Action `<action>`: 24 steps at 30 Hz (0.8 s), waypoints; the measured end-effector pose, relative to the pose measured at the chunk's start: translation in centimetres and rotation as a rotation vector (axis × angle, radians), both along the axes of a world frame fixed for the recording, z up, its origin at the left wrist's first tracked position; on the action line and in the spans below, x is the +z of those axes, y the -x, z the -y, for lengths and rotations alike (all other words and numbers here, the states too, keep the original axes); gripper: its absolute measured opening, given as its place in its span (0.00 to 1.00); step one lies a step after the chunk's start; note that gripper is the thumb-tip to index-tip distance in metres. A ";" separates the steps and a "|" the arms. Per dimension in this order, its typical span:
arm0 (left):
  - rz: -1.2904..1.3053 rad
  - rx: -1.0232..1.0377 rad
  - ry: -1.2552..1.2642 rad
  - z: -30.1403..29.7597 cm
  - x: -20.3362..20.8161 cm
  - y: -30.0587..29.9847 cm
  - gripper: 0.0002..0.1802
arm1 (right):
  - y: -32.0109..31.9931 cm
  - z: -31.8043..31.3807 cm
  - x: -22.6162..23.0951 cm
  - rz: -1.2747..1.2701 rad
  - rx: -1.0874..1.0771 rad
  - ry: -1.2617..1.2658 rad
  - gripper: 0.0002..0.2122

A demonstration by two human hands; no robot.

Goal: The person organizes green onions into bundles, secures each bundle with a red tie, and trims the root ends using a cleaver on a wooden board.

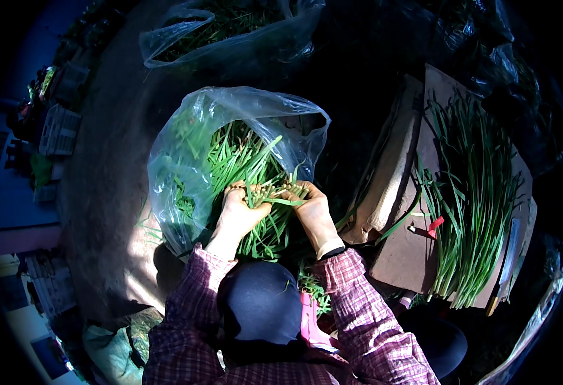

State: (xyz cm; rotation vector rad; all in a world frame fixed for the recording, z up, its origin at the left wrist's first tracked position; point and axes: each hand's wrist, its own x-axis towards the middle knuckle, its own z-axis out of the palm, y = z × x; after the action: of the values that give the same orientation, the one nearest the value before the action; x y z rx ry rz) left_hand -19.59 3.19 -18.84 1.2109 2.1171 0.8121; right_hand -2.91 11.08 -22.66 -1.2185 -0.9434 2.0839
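My left hand (pixel 238 210) is closed around a small bunch of garlic chives (pixel 260 194), with the pale cut ends pointing right. Close beside it, my right hand (pixel 313 213) pinches the ends of several stalks between thumb and fingers. Both hands are over the mouth of a clear plastic bag (pixel 180 163). More loose chives (pixel 236 151) fill the bag and hang down below my hands. Part of my left fingers is hidden by the stalks.
To the right, a large pile of long chives (pixel 474 192) lies on a cardboard sheet (pixel 390 263). A long-bladed knife (pixel 509 256) and a piece of red tape (pixel 435 226) are there too. Another plastic bag of greens (pixel 230 48) stands ahead. Crates (pixel 59 130) line the far left.
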 end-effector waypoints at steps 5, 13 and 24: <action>-0.248 -0.186 -0.227 0.0 1.7 -0.2 0.18 | 2.5 0.5 -0.3 0.145 -0.060 -0.385 0.17; 0.322 -0.043 -0.445 3.1 7.1 2.8 0.15 | 3.7 -2.3 -0.7 0.468 -0.061 -0.580 0.12; 0.424 0.211 -0.255 2.1 8.8 3.2 0.12 | -0.1 -0.9 10.1 0.296 0.027 -0.751 0.32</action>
State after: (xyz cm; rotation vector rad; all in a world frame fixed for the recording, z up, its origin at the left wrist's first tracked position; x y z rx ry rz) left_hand -22.79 1.11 -10.08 0.8431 1.8448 1.3369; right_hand -2.85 11.96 -12.56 -1.0960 -1.6803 1.3496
